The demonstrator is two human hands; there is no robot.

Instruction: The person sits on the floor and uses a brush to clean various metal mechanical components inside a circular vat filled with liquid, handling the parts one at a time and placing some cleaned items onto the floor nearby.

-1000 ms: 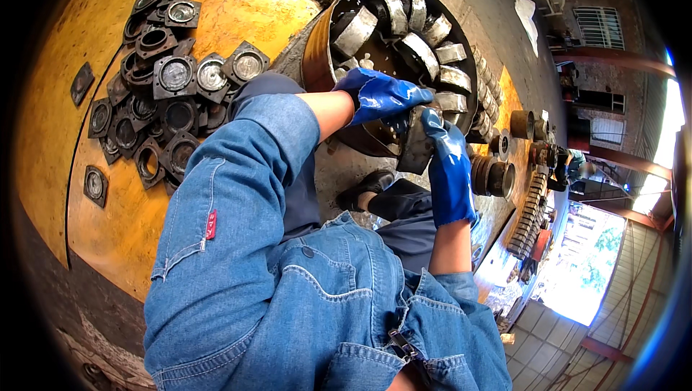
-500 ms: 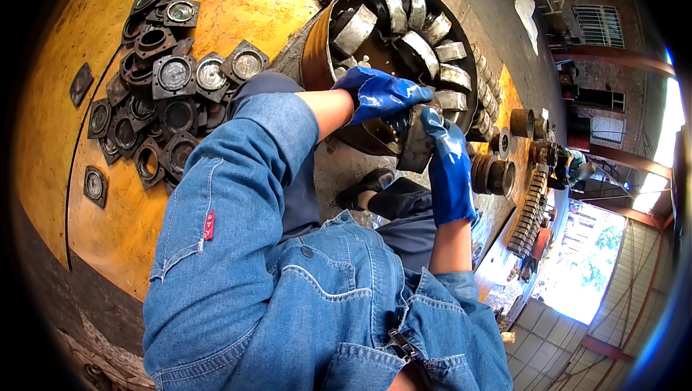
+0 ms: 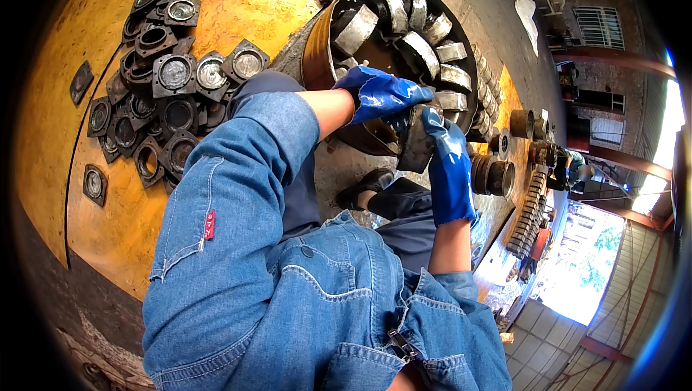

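L hand (image 3: 386, 95) & R hand (image 3: 450, 167), both in blue rubber-type gloves, were tog., clamped on one dark metal block (image 3: 416, 142) w/ a thick, roughly rectangular body. Block was at the near R part of the round tub (image 3: 316, 52), tilted, its lower end out past the near rim; contact w/ rim: couldn't tell. L hand came in over the tub's near side & gripped the block's upper end, fingers partly hidden; R hand had the block's R side, thumb on the upper part.

Inside tub: several thick metal pieces (image 3: 417, 54), approx. in an arc along the far & R wall, silvery outer faces, plus some dark liquid (image 3: 384, 46). L of tub: a heap of square metal parts w/ round centers (image 3: 174, 75) on yellow sheeting (image 3: 238, 2); one single square part (image 3: 94, 185) lay apart from the heap, nearer the wearer. Just R of tub: stacked metal pieces (image 3: 491, 87); a bit nearer the wearer, metal cylinders (image 3: 499, 178). Farther R of tub: a long ribbed row (image 3: 530, 214) & another person (image 3: 577, 166), small in view. Below tub, nr. its base: dark shoe (image 3: 364, 188).
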